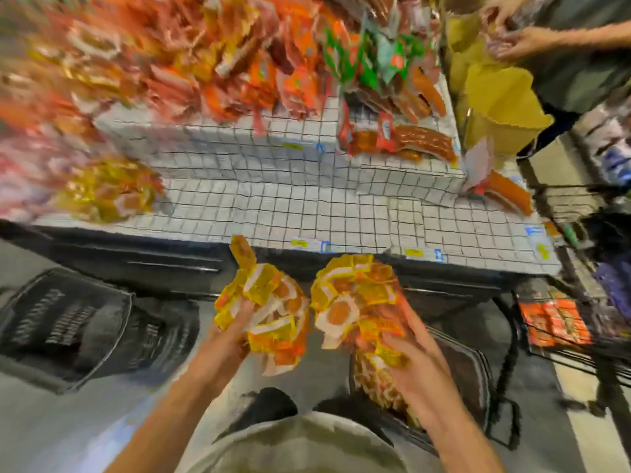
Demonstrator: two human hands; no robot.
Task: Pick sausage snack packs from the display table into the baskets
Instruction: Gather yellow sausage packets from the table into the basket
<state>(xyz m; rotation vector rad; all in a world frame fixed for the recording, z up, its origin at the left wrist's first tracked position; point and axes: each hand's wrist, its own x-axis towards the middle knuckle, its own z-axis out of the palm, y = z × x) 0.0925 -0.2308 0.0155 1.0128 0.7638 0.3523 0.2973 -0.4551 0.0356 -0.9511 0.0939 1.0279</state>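
My left hand [232, 331] grips a bunch of yellow-and-orange sausage snack packs [269, 312] in the air, in front of the display table's edge. My right hand [415, 365] grips a second bunch of the same packs [355, 298], held above a black basket [474, 367] on the floor at the right. That basket holds more yellow packs [374, 380], partly hidden by my hand. A small pile of yellow packs [109, 192] lies on the left of the table [307, 213].
A second black basket [71, 329] stands on the floor at the left. Orange and red packs [205, 56] are heaped at the table's back. Another person's hands [512, 39] work at the far right beside a yellow bag [502, 107]. A wire cart [573, 322] stands right.
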